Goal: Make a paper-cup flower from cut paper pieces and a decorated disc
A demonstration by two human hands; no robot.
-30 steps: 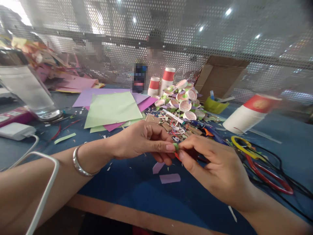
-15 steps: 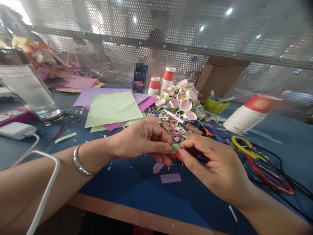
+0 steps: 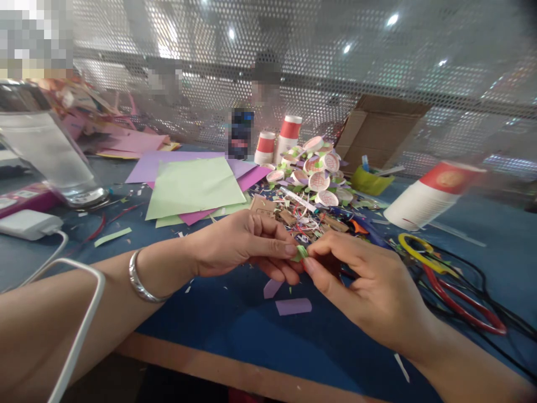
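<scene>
Between my two hands is a small green paper piece (image 3: 300, 253), which looks folded or creased. My left hand (image 3: 255, 246) pinches its left side between thumb and fingers, a silver bangle on the wrist. From the right, my right hand (image 3: 356, 274) grips the other side with thumb and forefinger. Two purple paper pieces lie on the blue table below: a smaller one (image 3: 272, 288) and a longer strip (image 3: 293, 307). Behind my hands spread paper scraps, a white pen (image 3: 298, 199) and a heap of small white cup pieces (image 3: 319, 182) with green and purple bits.
Green sheets (image 3: 197, 187) lie over purple ones at the left, beside a water glass (image 3: 62, 151). Paper cups (image 3: 432, 196) lean at the right, near black cables and red-handled scissors (image 3: 461, 305). A white cable (image 3: 81, 330) crosses my left forearm. Cardboard (image 3: 377, 131) stands behind.
The green piece now looks more creased between my fingertips. My right fingertips have shifted slightly left, and the red thing seen beneath them is now hidden.
</scene>
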